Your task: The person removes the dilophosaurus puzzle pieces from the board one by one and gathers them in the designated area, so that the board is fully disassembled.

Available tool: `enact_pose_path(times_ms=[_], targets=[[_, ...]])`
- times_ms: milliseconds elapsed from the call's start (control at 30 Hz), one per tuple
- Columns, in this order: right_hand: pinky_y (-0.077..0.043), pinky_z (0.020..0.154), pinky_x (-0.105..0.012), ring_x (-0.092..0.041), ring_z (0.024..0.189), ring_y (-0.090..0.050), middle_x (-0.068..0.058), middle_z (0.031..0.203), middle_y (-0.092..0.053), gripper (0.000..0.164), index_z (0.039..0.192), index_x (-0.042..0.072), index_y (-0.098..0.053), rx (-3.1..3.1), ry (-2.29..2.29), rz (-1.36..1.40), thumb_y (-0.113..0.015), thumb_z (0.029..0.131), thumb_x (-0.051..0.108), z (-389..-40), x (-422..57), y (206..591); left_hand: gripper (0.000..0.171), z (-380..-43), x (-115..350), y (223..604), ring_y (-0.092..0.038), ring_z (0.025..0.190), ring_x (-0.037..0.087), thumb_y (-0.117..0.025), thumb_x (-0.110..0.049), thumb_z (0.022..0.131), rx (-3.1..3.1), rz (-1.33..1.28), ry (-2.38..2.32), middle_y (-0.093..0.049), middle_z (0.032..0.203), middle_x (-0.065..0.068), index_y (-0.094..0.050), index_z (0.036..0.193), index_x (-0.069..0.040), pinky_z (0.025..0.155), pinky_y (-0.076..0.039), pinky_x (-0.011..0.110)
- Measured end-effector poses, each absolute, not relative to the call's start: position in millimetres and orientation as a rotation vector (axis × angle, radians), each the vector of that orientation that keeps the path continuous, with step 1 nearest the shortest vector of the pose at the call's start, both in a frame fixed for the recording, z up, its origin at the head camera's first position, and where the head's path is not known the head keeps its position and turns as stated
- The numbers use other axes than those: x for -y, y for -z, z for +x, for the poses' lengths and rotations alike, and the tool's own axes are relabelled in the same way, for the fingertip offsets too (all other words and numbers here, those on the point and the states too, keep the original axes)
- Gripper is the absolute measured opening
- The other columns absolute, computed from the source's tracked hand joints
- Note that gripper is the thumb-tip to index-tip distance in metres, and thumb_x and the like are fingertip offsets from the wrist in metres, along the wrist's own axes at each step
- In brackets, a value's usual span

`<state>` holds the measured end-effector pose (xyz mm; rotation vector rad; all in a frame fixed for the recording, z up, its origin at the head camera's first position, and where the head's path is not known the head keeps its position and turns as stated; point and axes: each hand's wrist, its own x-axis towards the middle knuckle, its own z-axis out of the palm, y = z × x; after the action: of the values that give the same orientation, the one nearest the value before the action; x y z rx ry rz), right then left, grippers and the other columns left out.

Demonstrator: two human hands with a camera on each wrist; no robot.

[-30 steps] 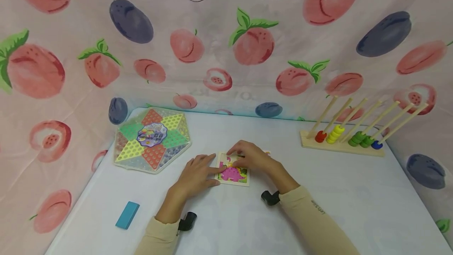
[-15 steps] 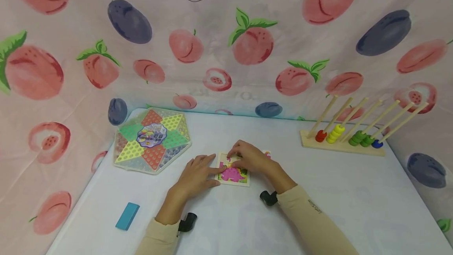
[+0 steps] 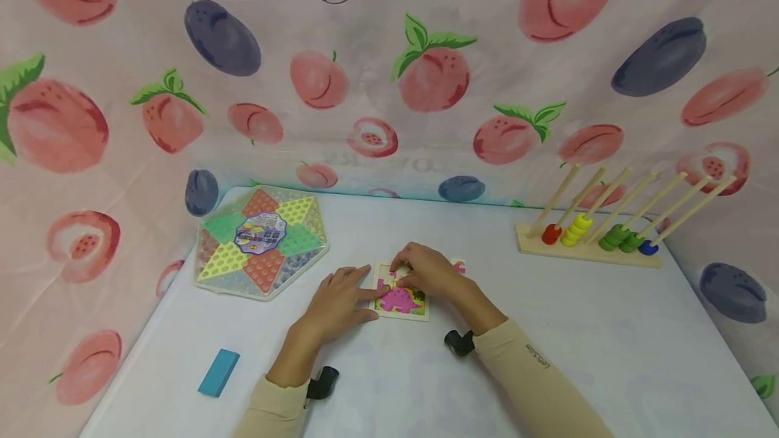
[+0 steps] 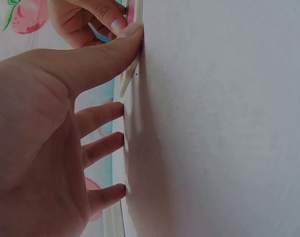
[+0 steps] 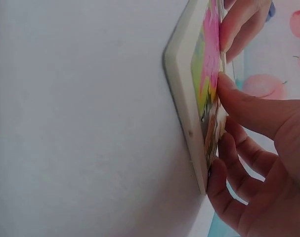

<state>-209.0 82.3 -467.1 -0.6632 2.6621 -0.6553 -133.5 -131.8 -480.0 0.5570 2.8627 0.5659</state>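
A small wooden jigsaw puzzle (image 3: 399, 301) with a pink dinosaur picture and a pale frame lies flat on the white table. My left hand (image 3: 337, 303) is spread at its left side, index fingertip on the picture and thumb (image 4: 107, 57) against the near left edge. From the right, my right hand (image 3: 429, 270) reaches over the upper part with bent fingers and pinches a puzzle piece, mostly hidden under the fingers. In the right wrist view the right thumb (image 5: 248, 111) touches the picture surface. Another puzzle piece (image 3: 458, 266) shows partly behind the right hand.
A hexagonal Chinese checkers board (image 3: 260, 233) lies at the back left. Nearer on the left is a blue rectangular block (image 3: 218, 372). A wooden peg stand (image 3: 587, 253) with coloured beads stands back right. A fruit-print cloth (image 3: 371, 73) hangs behind the table.
The right hand and forearm have shifted very slightly left and toward the body, uncovering more of the piece behind them. The left hand stays put on the puzzle.
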Motion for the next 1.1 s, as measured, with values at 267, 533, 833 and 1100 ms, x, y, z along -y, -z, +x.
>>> enact_pose_path(times_ms=[267,533,833,1100], targets=[[-0.054,0.104,-0.041,-0.021,0.106,-0.06,-0.007,0.116,-0.066,0.021,0.11,0.014,-0.075,-2.656,0.726,-0.677,-0.078,0.089,0.017,-205.4,-81.6,466.0,0.045,-132.6,131.7,478.4,-0.037,0.148,0.036,-0.077,-0.04,0.089,-2.859,0.565,-0.574,-0.043,0.162,0.009,-0.068,0.132,-0.034,0.121,-0.032,0.063],[-0.055,0.104,-0.04,-0.019,0.105,-0.06,-0.005,0.113,-0.068,0.017,0.105,0.016,-0.073,-2.63,0.814,-0.695,-0.078,0.089,0.012,-202.9,-81.5,463.9,0.045,-132.2,131.6,478.4,-0.038,0.147,0.036,-0.077,-0.039,0.089,-2.858,0.578,-0.575,-0.043,0.162,0.01,-0.069,0.132,-0.033,0.121,-0.032,0.062],[-0.057,0.098,-0.036,-0.017,0.1,-0.06,-0.003,0.11,-0.069,0.019,0.106,0.016,-0.075,-2.626,0.863,-0.717,-0.079,0.088,0.011,-202.2,-84.7,466.1,0.044,-133.0,130.8,479.1,-0.037,0.147,0.036,-0.076,-0.039,0.089,-2.859,0.573,-0.565,-0.043,0.162,0.01,-0.068,0.133,-0.034,0.121,-0.032,0.063],[-0.056,0.095,-0.034,-0.015,0.099,-0.058,-0.003,0.109,-0.067,0.021,0.107,0.017,-0.075,-2.624,0.862,-0.711,-0.079,0.087,0.011,-202.8,-85.2,467.5,0.046,-132.1,132.0,478.1,-0.037,0.148,0.035,-0.077,-0.039,0.089,-2.85,0.565,-0.576,-0.042,0.162,0.011,-0.068,0.134,-0.033,0.121,-0.031,0.063]])
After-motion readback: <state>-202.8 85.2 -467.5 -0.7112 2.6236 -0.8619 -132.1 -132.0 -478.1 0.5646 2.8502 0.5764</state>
